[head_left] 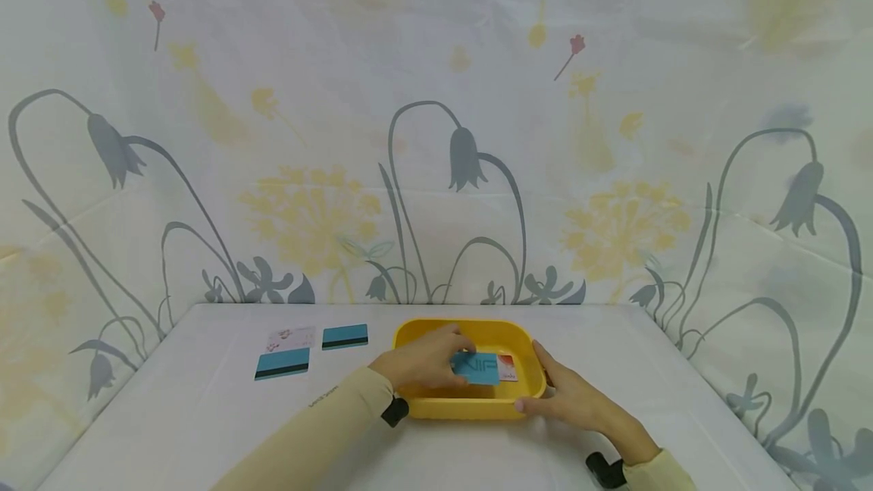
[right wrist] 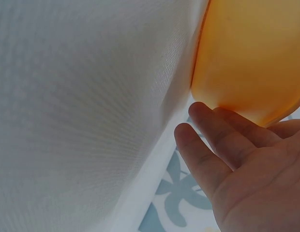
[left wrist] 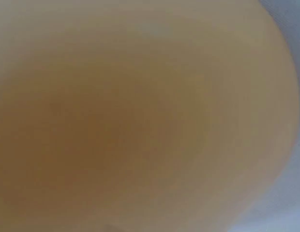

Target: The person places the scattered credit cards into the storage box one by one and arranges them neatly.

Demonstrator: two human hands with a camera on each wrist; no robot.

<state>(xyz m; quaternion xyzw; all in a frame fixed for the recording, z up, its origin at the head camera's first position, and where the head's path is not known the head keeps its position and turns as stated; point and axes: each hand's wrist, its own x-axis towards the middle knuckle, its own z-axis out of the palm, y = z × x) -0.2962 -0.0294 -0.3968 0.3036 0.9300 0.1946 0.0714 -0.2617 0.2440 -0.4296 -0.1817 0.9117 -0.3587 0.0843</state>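
A blue card (head_left: 477, 370) marked VIP is pinched at its left end by my left hand (head_left: 424, 361), which reaches into the yellow plastic tray (head_left: 464, 409). Another card (head_left: 507, 368), white with a red-orange pattern, shows partly from behind the blue one. My right hand (head_left: 576, 398) rests against the tray's right end, its thumb at the front corner and its fingers along the side. In the right wrist view those fingers (right wrist: 215, 128) are loosely straight beside the tray's wall (right wrist: 251, 63). A blurred tan surface fills most of the left wrist view.
Left of the tray on the white table (head_left: 204, 408) lie two blue cards with dark stripes, one nearer (head_left: 282, 364) and one farther (head_left: 345, 336). A pale patterned card (head_left: 290, 339) lies behind the nearer one. A flower-printed cloth (head_left: 436, 211) stands behind the table.
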